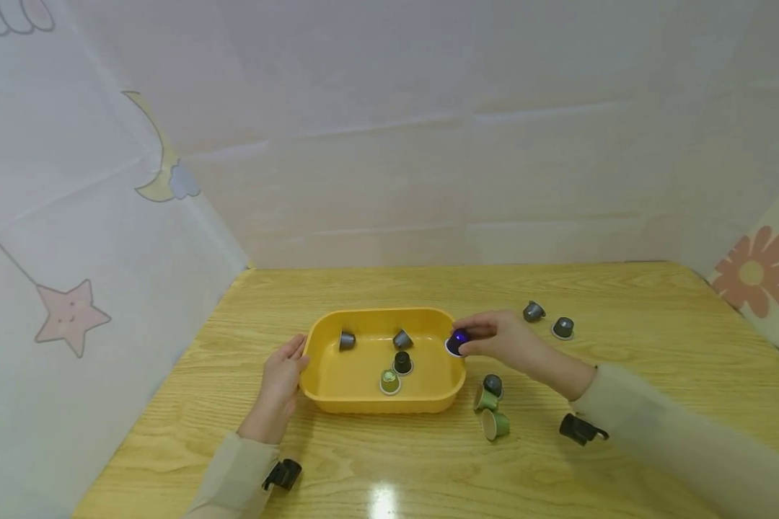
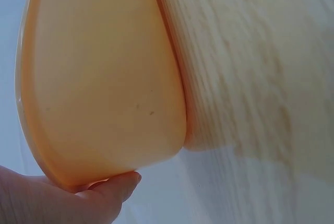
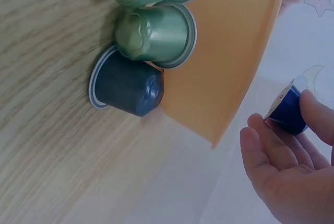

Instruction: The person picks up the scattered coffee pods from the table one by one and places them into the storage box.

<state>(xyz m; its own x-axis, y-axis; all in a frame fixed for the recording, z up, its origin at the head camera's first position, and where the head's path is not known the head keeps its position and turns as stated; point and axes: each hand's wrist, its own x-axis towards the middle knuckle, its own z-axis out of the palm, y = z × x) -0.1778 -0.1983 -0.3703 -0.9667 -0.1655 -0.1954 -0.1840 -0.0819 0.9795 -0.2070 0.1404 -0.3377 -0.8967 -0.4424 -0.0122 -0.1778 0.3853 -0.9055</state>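
Note:
A blue coffee capsule (image 1: 457, 342) is pinched between the thumb and fingers of my right hand (image 1: 503, 342), at the right rim of a yellow tub (image 1: 383, 406). In the right wrist view the blue capsule (image 3: 288, 110) is tilted, its pale lid side facing the tub (image 3: 229, 51). My left hand (image 1: 282, 378) grips the tub's left end; in the left wrist view the thumb (image 2: 122, 185) lies against its outer wall. Inside the tub are two grey capsules (image 1: 347, 340), a black capsule (image 1: 402, 362) and a green capsule (image 1: 390, 382).
Right of the tub, a dark capsule (image 1: 493, 385) and two green capsules (image 1: 495, 425) lie close together on the wooden table (image 1: 389, 461). Farther back at the right are two more dark capsules (image 1: 563, 328). A pale printed sheet (image 1: 389, 180) stands behind the table.

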